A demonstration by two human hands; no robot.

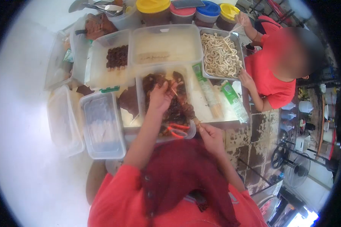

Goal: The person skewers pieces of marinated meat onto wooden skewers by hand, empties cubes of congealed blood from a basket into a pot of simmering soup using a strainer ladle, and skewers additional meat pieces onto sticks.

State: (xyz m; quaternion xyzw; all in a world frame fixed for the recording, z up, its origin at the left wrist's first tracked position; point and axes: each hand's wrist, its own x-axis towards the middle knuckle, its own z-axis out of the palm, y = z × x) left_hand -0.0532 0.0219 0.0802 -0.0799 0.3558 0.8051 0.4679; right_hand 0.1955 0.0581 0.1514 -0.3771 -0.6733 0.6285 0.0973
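Both arms [143, 140] stretch forward, bare below the sleeves. The left hand [161, 97] is over the meat tub [193, 133], fingers bent; the right hand [213, 139] pinches beside its near right corner.

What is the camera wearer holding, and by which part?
A meat skewer: the right hand pinches its near end. The left hand is at the far end, but its exact grip there cannot be told.

Room above wide tub [166, 41], scissors [179, 126] obstructing near end of meat tub [192, 131]
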